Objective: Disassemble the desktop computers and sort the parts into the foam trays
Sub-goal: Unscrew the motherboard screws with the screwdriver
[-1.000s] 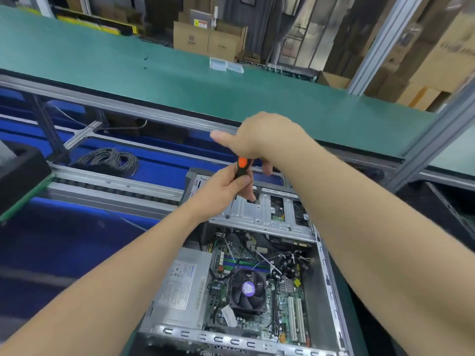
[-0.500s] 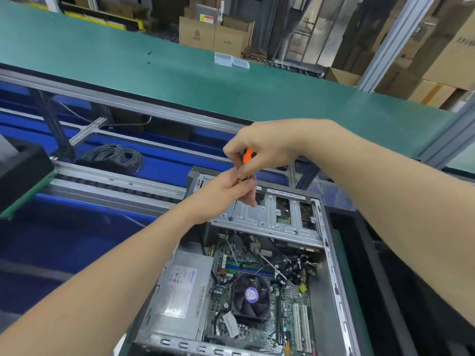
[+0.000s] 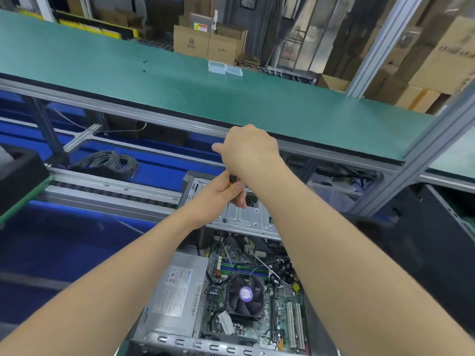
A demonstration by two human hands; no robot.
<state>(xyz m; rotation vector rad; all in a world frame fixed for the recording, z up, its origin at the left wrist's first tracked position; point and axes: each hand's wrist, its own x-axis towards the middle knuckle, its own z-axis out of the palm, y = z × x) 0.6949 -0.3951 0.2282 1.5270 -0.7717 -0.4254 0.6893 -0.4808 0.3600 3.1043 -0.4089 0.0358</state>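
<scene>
An open desktop computer case (image 3: 164, 339) lies below me with its side panel off. Inside it I see the silver power supply (image 3: 174, 291), the motherboard with a black CPU fan (image 3: 245, 295) and the metal drive cage (image 3: 246, 219) at the far end. A screwdriver (image 3: 232, 179) with an orange and black handle stands upright, its thin shaft running down to the drive cage. My right hand (image 3: 248, 150) grips the top of the handle. My left hand (image 3: 218, 195) pinches the handle's lower end just beneath it.
A green conveyor belt (image 3: 180, 91) runs across behind the case, with two small clear plastic boxes (image 3: 225, 68) on it. A coil of grey cable (image 3: 108, 163) lies at left. Black foam trays sit at the left edge (image 3: 18, 176) and at right (image 3: 424, 227). Cardboard boxes stand behind.
My right hand has turned on the screwdriver handle and now covers most of it. My left hand has stayed at the handle's base. The view has shifted slightly.
</scene>
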